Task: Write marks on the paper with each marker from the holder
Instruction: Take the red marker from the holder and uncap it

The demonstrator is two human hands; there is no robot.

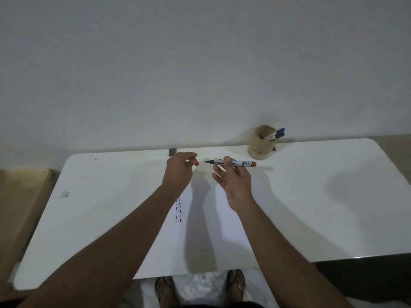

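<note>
My right hand [233, 181] holds an uncapped marker [241, 163] level above the table, its dark tip pointing left and its red end to the right. My left hand [179, 172] pinches the marker's red cap [196, 163] a short gap from the tip. Below my hands lies a white sheet of paper [222, 218] with short red and blue marks [178, 208] along its left side. A brown woven holder [262, 143] stands at the back right with two blue-capped markers [278, 133] leaning out of it.
The white table [100, 207] runs against a plain wall. A small grey block [172, 151] sits at its back edge and a scrap of tape [65, 194] lies at the left. A brown cardboard surface [20, 203] lies left of the table. My sandalled feet [235, 283] show below.
</note>
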